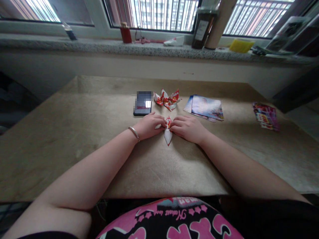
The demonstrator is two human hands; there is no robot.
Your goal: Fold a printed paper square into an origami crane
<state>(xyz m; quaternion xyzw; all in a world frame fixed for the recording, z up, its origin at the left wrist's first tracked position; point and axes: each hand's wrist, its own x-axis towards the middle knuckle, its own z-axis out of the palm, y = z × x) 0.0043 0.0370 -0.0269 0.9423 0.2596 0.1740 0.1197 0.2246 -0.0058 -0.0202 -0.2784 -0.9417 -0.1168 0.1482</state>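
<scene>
A small folded piece of red and white paper [168, 134] lies on the tan table [74, 139] in front of me, its point toward me. My left hand [149, 126], with a bangle on the wrist, pinches its left upper edge. My right hand [188, 127] pinches its right upper edge with the fingers curled. Just behind the hands lies a finished folded figure of the same red and white paper [168, 99].
A dark phone [143, 103] lies left of the folded figure. A stack of coloured sheets [205, 108] sits to the right, and more printed sheets [266, 116] near the right edge. The window sill [99, 46] behind holds a red cup, a dark jar and a yellow sponge.
</scene>
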